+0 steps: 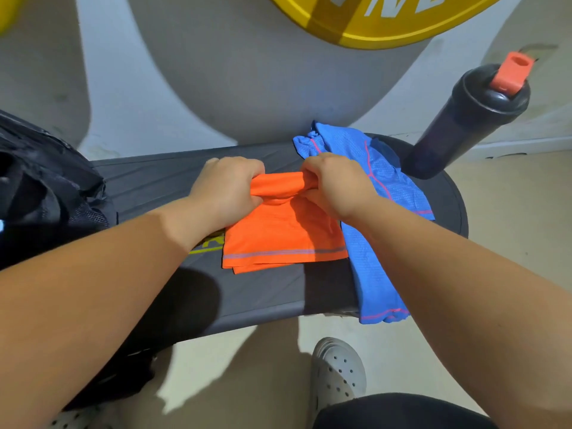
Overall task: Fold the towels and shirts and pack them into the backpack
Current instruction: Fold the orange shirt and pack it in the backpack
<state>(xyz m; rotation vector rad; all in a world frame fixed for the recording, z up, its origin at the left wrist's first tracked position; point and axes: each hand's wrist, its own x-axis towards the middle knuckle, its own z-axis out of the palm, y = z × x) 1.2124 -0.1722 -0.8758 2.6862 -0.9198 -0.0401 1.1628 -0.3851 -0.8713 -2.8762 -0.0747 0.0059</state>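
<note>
An orange shirt (278,236) lies partly folded on a dark padded bench (161,178). My left hand (226,187) grips the shirt's far edge on the left, and my right hand (334,184) grips the same edge on the right, both with curled fingers bunching the fabric. A blue shirt (380,218) with pink stitching lies unfolded under and to the right of the orange one, draping over the bench's near edge. A black backpack (40,187) sits at the left end of the bench, its opening hard to make out.
A dark bottle (464,125) with an orange cap stands at the bench's far right end. A wall with a yellow sign (387,23) rises behind the bench. My feet in grey clogs (337,370) stand on the tiled floor below.
</note>
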